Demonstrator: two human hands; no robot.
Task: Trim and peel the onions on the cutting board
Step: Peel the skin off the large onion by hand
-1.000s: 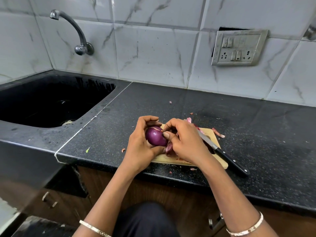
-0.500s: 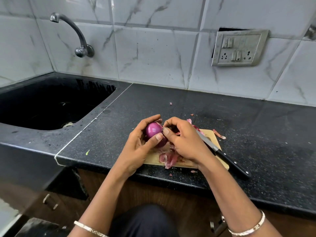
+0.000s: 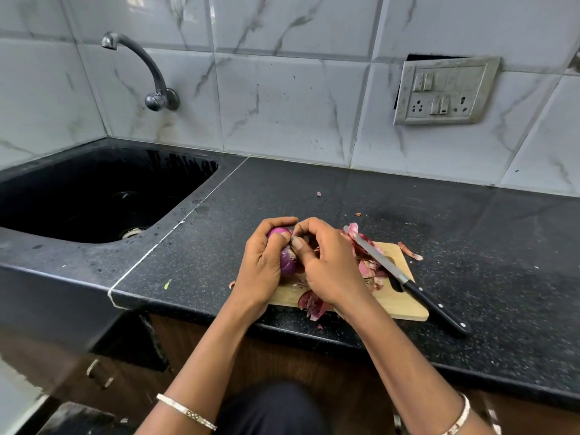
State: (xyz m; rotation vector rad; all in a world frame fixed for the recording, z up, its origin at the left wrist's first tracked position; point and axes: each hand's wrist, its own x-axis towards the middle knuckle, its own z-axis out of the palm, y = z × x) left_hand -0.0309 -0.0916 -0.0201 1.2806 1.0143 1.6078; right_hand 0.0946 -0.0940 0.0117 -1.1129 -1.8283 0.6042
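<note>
View from above of a dark speckled bench [image 3: 314, 189] w/ a small wooden cutting board [image 3: 395, 301] near its front edge. Everything below is placed relative to that board.

Just above the board's left end, 2 bare hands hold 1 purple onion [image 3: 287, 260]. The left hand [image 3: 263, 262] wraps around the onion, fingers curled over the top & thumb across the front. The right hand [image 3: 326, 265] is at the onion's right side, thumb & forefinger pinching at its skin near the top; whether a strip of skin is caught there can't be told.

Loose purple-pink peels [image 3: 314, 304] lie on the board's front edge, under the right wrist, w/ more peel piled on the board's far end. A knife [image 3: 405, 279] w/ a black handle lies diagonally over the board's right side, blade tip on the far pile, handle running off the board's right corner onto the bench. 1 peel scrap [image 3: 409, 251] sits on the bench just right of the board's far corner.

Well left of the board is a black sink [image 3: 94, 196] w/ a curved wall tap [image 3: 147, 73] above. On the tiled wall behind the board, to the right, is a switch & socket plate [image 3: 445, 91].
</note>
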